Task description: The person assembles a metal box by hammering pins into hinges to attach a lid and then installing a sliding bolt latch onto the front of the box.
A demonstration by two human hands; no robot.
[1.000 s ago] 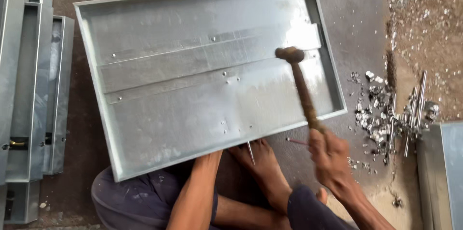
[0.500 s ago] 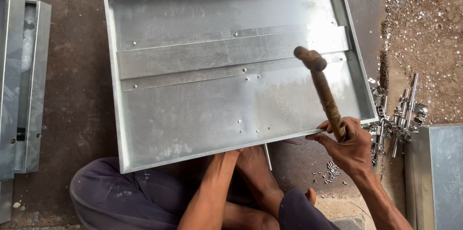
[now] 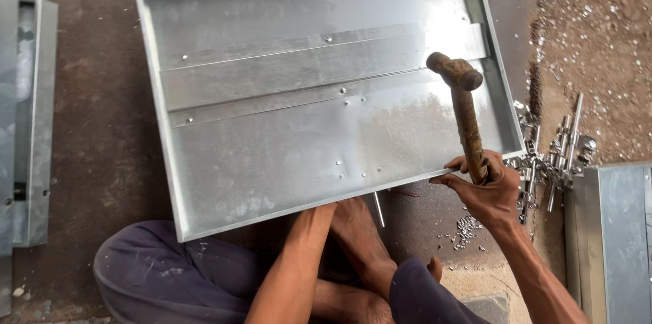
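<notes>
Dusty concrete floor (image 3: 95, 127) under galvanised tray (image 3: 272, 161); right hand (image 3: 485, 191) grip clenched on hammer (image 3: 465, 110), left hand's hidden.

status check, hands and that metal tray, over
Right hand gripping rusty hammer, head raised over the tray. Left hand hidden under the tray's near edge; grip unclear. Loose metal bits on the floor at right, off the tray.

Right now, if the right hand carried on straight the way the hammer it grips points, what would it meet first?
The right hand holds the hammer pointing away from the person, over the metal tray. Going straight on, it would probably meet the tray's near rim first, then its raised middle strip; the hammer's height above the sheet is unclear.
</notes>
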